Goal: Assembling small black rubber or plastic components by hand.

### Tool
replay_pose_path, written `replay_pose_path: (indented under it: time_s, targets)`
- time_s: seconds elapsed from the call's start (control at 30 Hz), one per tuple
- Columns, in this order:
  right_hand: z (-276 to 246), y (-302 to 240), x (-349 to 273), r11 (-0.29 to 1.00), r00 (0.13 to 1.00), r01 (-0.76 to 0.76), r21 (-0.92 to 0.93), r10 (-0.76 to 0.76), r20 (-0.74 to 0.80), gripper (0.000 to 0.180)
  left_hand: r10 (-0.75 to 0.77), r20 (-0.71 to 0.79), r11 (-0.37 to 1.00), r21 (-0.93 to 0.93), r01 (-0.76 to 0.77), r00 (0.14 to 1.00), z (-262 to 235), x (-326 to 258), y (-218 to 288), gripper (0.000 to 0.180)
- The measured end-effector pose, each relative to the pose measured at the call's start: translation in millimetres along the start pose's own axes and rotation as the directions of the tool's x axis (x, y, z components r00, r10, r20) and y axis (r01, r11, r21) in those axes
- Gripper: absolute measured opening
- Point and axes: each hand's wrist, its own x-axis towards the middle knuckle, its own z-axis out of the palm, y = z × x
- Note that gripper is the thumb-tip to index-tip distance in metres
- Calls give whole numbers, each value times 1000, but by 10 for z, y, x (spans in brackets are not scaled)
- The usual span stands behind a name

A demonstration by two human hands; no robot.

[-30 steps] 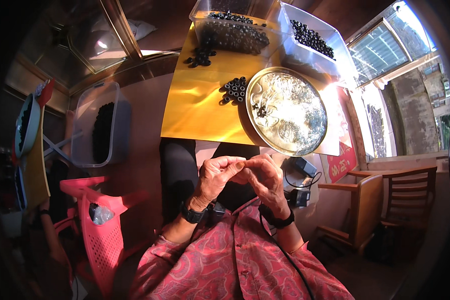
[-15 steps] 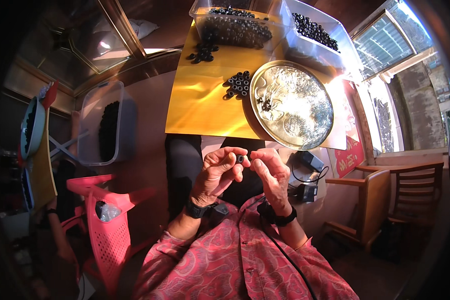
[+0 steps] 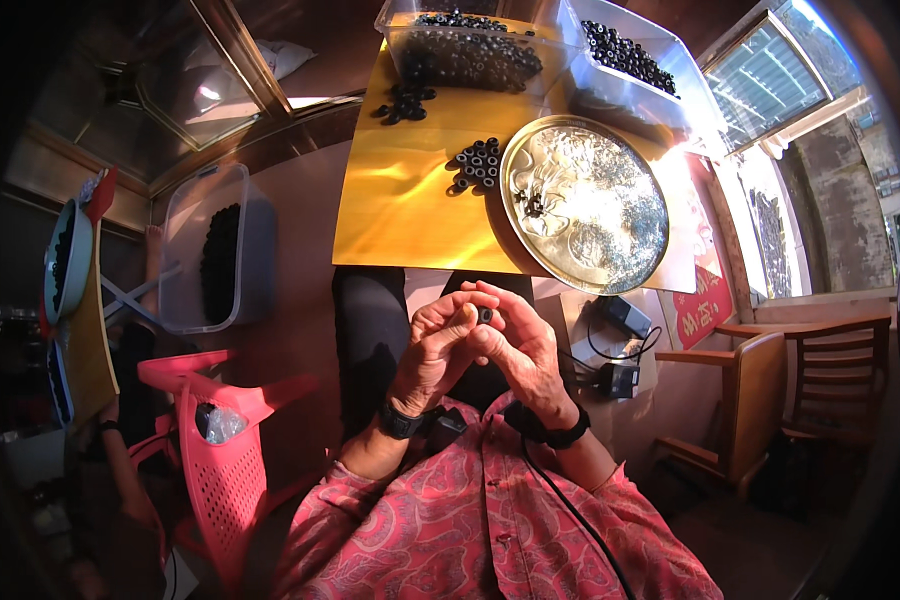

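Below the round metal tray [image 3: 585,205], in the head view, both hands meet in front of the person's chest, well short of the yellow surface [image 3: 410,200]. Left hand [image 3: 432,352] and right hand [image 3: 515,350] press together, and the small black ring [image 3: 485,315] sits right at the top of that meeting point, pinched between the fingers [image 3: 470,325] of both. So: both sets of fingers clenched onto that 1 piece, neither released. Which hand carries more of the grip? Cannot tell, they overlap too closely. The ring is too small to read its axis; it shows as a short dark cylinder, end roughly toward the camera.

From the tray, the ring lies toward the person and a little left, with the right hand on the tray's side. A cluster of black rings [image 3: 475,165] rests on the surface just left of the tray; beyond the tray, 2 clear bins [image 3: 465,45] hold more dark pieces. Open room: the near part of the yellow surface, left of the tray, is bare. Far left of the tray stand a clear tub [image 3: 215,255] and a pink plastic chair [image 3: 220,440]; to the tray's right, a wooden chair [image 3: 770,390].
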Motion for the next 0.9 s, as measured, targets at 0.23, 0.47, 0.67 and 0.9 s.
replay_pose_path:
  time_s: [0.23,0.47,0.67,0.9]
  targets:
    - [-5,1,-44,971,969,238,-9,-238,-68,42,60,57,987,-153,-50,997,-33,33,-77,33]
    - [-72,-22,-18,777,867,433,-457,-497,-23,31,99,-6,992,-83,-100,995,60,25,-48,27]
    - [-92,-64,-35,697,842,451,-557,-540,6,26,118,27,993,-21,-118,993,54,25,-36,23]
    - [-181,3,-102,957,974,181,-226,-206,-91,34,92,80,996,-23,-90,993,16,32,-54,24]
